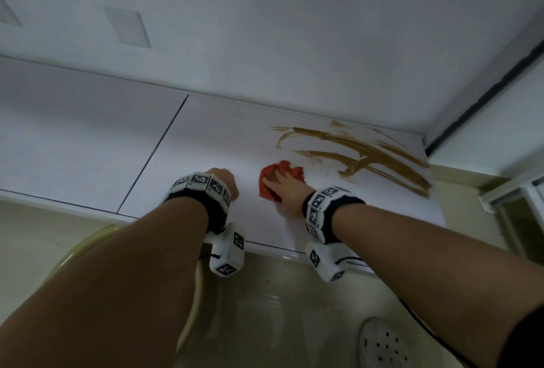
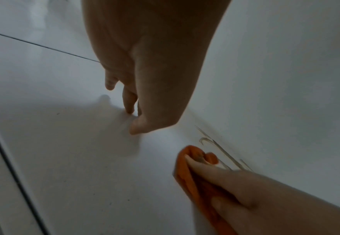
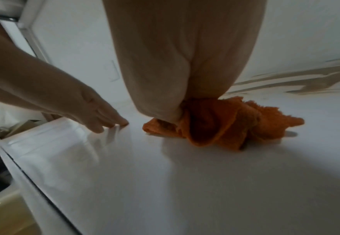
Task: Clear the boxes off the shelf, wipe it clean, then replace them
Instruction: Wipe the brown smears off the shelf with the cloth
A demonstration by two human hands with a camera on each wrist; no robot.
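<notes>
The flat white shelf (image 1: 223,132) fills the middle of the head view, with a thin dark seam (image 1: 153,155) running from about 12 o'clock toward 7 o'clock across its left part. No boxes show on it in any view.

The right hand (image 1: 287,188) lies palm down on a crumpled orange-red cloth (image 1: 266,183), its fingers bent over the bunched fabric and pressing it onto the shelf. In the right wrist view the cloth (image 3: 221,125) spills out from under the hand toward 3 o'clock, folded on itself in loose lumps, and the fingertips themselves are hidden by it. In the left wrist view a finger of that hand (image 2: 209,168) lies along the top of the cloth (image 2: 187,174).

From the cloth, toward 1 and 2 o'clock, a set of brown smeared streaks (image 1: 362,152) crosses the shelf up to the back wall (image 1: 294,29). The nearest streak ends just beside the cloth; whether they touch cannot be told. The right wrist view shows the same streaks (image 3: 298,79) beyond the cloth.

The left hand (image 1: 225,182) is at 9 o'clock of the cloth, near it but apart, and holds nothing. Its fingers (image 2: 129,101) point down, loosely straight and close together, with the tips on the shelf surface, which the right wrist view (image 3: 112,120) also shows.

Both wrists carry white bands with black-and-white square markers (image 1: 203,185). Below the shelf's front edge, at 6 o'clock, lies a pale glossy floor (image 1: 279,308) with a white perforated shoe (image 1: 382,344).
</notes>
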